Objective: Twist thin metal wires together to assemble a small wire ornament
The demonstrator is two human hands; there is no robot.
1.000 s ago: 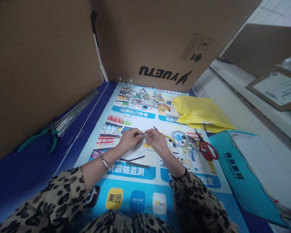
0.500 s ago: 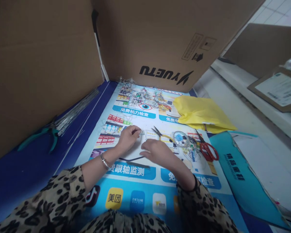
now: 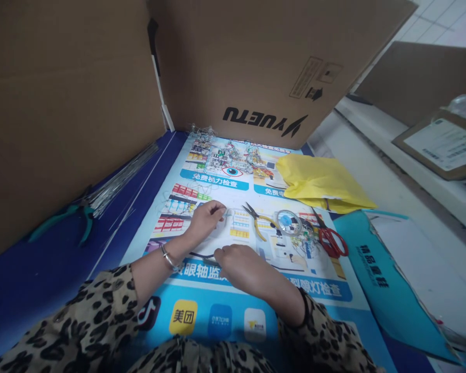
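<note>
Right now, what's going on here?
A person in leopard-print sleeves works over a printed poster. The left hand pinches a small wire piece; the right hand is down at the end of a thin dark strip on the poster. Yellow-handled pliers and red scissors lie untouched to the right.

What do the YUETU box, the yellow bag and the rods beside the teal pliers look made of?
YUETU box: brown cardboard, matte, printed marks.
Yellow bag: likely thin plastic, soft wrinkles.
Rods: probably metal wire, thin, silvery glints.
</note>
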